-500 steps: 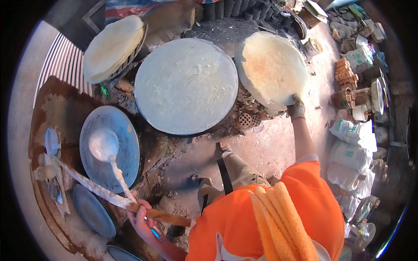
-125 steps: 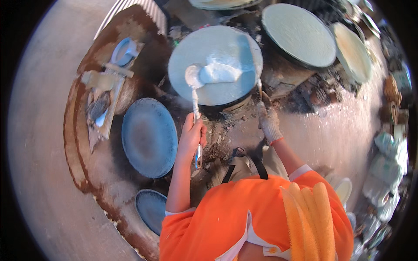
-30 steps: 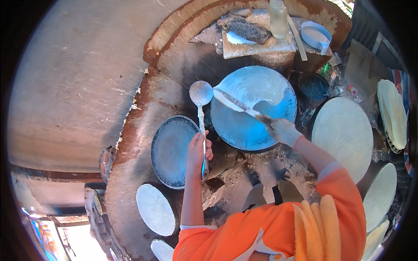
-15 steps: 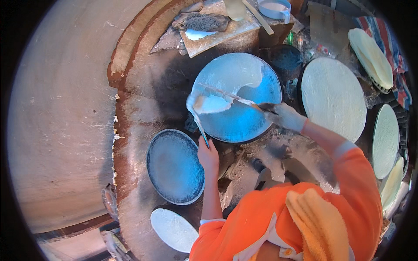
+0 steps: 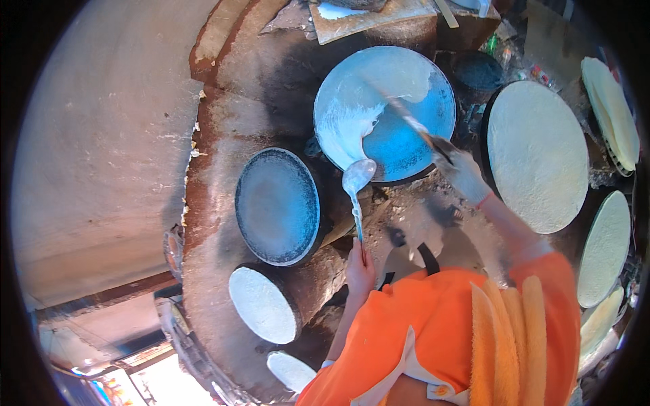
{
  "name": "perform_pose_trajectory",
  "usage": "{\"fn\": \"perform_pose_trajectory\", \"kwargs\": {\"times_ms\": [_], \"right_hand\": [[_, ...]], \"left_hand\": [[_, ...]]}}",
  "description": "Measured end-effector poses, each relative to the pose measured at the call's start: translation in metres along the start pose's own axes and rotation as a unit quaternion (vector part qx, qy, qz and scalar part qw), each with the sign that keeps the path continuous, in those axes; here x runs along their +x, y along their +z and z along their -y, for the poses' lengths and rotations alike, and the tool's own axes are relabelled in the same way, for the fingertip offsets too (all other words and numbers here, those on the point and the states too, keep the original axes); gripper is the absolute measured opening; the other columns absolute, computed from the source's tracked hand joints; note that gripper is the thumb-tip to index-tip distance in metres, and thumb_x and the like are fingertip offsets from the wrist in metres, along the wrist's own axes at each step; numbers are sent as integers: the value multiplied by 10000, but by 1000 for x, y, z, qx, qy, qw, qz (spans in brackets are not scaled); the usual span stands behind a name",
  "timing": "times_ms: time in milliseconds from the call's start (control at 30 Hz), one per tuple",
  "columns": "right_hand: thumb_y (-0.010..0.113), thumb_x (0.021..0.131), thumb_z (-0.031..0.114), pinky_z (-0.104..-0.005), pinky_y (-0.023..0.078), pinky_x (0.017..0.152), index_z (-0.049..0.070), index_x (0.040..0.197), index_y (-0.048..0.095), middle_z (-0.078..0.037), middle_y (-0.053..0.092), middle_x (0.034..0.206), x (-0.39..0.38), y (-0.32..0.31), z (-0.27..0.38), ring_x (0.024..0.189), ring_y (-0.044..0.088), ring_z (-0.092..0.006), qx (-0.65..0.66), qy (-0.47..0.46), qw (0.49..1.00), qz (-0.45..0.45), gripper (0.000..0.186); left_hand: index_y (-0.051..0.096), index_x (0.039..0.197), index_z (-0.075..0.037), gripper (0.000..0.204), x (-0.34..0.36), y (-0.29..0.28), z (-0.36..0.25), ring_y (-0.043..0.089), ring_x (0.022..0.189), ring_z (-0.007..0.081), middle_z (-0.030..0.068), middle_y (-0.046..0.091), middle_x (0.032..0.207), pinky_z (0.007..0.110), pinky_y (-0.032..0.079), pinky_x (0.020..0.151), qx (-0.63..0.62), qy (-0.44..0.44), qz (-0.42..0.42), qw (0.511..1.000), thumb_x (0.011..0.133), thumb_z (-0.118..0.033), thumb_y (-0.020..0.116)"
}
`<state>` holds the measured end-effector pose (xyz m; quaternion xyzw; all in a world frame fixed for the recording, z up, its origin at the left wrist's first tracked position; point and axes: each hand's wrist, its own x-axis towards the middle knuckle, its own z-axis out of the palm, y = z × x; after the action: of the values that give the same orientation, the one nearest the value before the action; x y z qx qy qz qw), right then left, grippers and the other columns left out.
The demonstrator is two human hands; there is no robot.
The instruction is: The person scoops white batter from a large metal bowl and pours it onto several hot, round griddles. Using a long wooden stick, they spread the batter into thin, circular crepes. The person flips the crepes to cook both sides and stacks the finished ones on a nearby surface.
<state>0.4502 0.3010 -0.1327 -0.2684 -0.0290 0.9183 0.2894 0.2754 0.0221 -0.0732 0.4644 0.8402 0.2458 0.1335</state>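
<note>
Head view. The landmark is the blue griddle, a round plate partly coated with white batter on its left half. The left hand, below the griddle, is closed around the handle end of a ladle; the ladle bowl sits at the griddle's lower-left rim, wet with batter. The right hand, gloved in white at the griddle's lower-right edge, grips a thin spreader stick that reaches up and left across the plate; its tip is blurred. A dark empty griddle lies left of and below the blue one. A pale cooked sheet covers a round plate to the right, with further pale discs beyond it.

Risks, as judged from this position:
- Batter may drip from the ladle bowl onto the clay surround, since the bowl hangs over the rim.
- Uneven spreading may leave the right half bare or thick ridges on the left.
- The gloved hand is close to the hot plate edge; contact could burn.
</note>
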Motion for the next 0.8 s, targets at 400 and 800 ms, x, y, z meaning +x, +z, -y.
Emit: {"fn": "perform_pose_trajectory", "kwargs": {"times_ms": [400,800], "right_hand": [[556,861,376,-238,389,417,101,1077,518,11,445,580,-18,99,-205,478,445,-84,-392,-72,895,-198,352],[491,892,399,-260,312,335,134,807,476,44,382,522,67,61,-260,372,347,-91,-388,-215,870,-213,279]], "left_hand": [[377,1219,-27,315,117,-162,-15,322,359,62,27,424,653,195,267,322,-592,57,-34,803,924,-129,419],[386,1174,-12,422,12,-196,42,294,355,45,62,465,720,182,278,322,-579,-117,-48,805,755,41,367]]}}
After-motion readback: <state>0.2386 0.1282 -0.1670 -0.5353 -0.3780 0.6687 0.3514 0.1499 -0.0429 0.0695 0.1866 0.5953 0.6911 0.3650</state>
